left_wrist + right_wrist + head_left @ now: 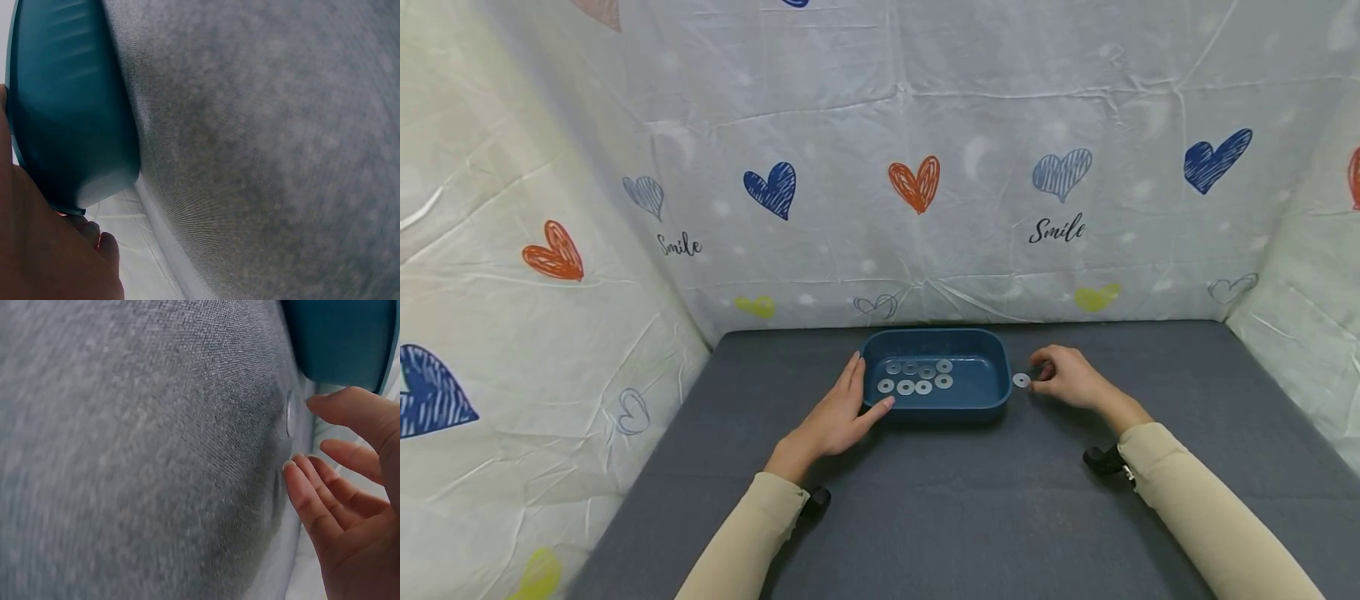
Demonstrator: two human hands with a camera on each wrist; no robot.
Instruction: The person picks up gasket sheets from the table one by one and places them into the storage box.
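Note:
A blue rectangular tray [940, 411] stands near the table's far edge. Flat metal washers [923, 387], several of them, lie in two rows on its left part. My left hand [835, 417] rests against the tray's left end, thumb over the near rim and fingers fairly straight along the side. Just right of the tray, one more washer [1022, 380] lies on the table; the right wrist view shows this washer [290, 414] nearly edge-on. My right hand [1071, 379] hovers beside it, with thumb and fingers apart and nothing visibly held.
Dark grey cloth covers the table [970, 517]. Behind and beside it hangs a white curtain [842, 242] printed with hearts and the word Smile. A black wrist device [1103, 461] sits at the right cuff.

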